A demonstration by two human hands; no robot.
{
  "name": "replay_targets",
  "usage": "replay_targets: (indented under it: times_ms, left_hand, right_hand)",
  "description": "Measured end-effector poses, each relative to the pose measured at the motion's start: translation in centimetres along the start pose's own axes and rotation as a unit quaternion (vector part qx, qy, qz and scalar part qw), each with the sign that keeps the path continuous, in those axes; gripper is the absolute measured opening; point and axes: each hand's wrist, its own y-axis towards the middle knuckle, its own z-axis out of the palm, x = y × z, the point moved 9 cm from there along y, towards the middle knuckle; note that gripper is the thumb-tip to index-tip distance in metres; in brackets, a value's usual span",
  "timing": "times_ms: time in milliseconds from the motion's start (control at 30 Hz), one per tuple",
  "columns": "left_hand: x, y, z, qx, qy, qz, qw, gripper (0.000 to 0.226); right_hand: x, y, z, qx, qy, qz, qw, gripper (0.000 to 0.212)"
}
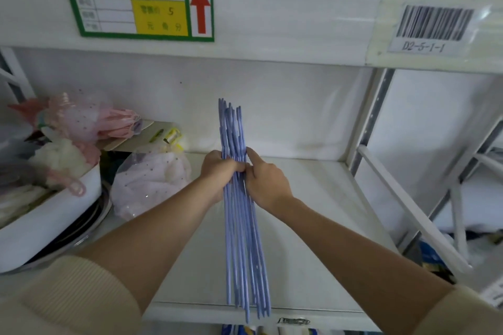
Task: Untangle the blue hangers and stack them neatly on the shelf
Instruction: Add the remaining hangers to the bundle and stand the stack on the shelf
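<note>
Shelf [313, 198]: white tub [54, 215], perhaps toys.

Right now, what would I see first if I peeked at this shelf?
First, the bunch of blue hangers in the middle, squeezed between the left hand and the right hand above the shelf. Then the big red arrow on the label up top.
</note>
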Motion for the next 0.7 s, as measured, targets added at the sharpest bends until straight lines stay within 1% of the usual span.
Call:
replay_targets:
  times_ms: [67, 100, 133, 167, 233, 267, 300, 333, 367, 467, 567, 633, 700]
  left_hand:
    - [-0.3, 0.0, 0.3, 0.027, 0.018, 0.015, 0.999, 0.030]
    - [-0.5, 0.0, 0.7, 0.051, 0.023, 0.023, 0.998, 0.031]
    - [-0.8, -0.1, 1.2, 0.076, 0.031, 0.031, 0.996, 0.031]
    - [-1.1, -0.1, 1.6, 0.094, 0.050, 0.041, 0.993, 0.031]
    - [-2.0, -0.5, 2.5, 0.136, 0.110, 0.070, 0.982, 0.033]
    - [-2.4, -0.7, 3.2, 0.167, 0.129, 0.086, 0.974, 0.032]
    - [-2.7, -1.0, 3.8, 0.198, 0.137, 0.102, 0.965, 0.027]
    - [-2.9, -1.3, 4.2, 0.223, 0.144, 0.114, 0.957, 0.021]
    - [-2.9, -1.5, 4.5, 0.241, 0.149, 0.119, 0.952, 0.020]
    - [-2.4, -1.8, 5.2, 0.273, 0.150, 0.109, 0.944, 0.033]
    - [-1.7, -1.4, 5.4, 0.288, 0.157, 0.090, 0.940, 0.040]
    - [-1.4, -1.6, 5.8, 0.319, 0.172, 0.076, 0.929, 0.035]
    - [-1.2, -2.0, 6.0, 0.344, 0.196, 0.056, 0.916, 0.020]
  right_hand:
    - [0.2, 0.1, -1.8, -0.035, 0.013, 0.000, 0.999, 0.048]
    - [0.5, 0.4, -2.8, -0.051, 0.056, -0.002, 0.997, 0.046]
    - [0.7, 0.8, -3.8, -0.063, 0.124, 0.001, 0.990, 0.041]
    - [0.9, 1.1, -4.3, -0.056, 0.204, 0.016, 0.977, 0.032]
    - [0.9, 1.4, -4.3, -0.001, 0.340, 0.078, 0.937, 0.020]
    - [0.9, 1.6, -4.1, 0.022, 0.378, 0.094, 0.921, 0.022]
    - [0.8, 1.9, -4.0, 0.033, 0.401, 0.098, 0.910, 0.028]
    - [0.8, 2.1, -4.1, 0.039, 0.423, 0.089, 0.901, 0.033]
    - [0.9, 2.4, -4.2, 0.043, 0.442, 0.075, 0.893, 0.033]
    - [1.6, 2.6, -4.8, 0.049, 0.476, 0.035, 0.878, 0.030]
    - [1.5, 2.6, -5.0, 0.038, 0.475, 0.026, 0.879, 0.027]
    - [1.0, 2.6, -5.2, 0.016, 0.470, 0.038, 0.882, 0.025]
    - [0.4, 2.6, -5.7, -0.019, 0.472, 0.053, 0.880, 0.025]
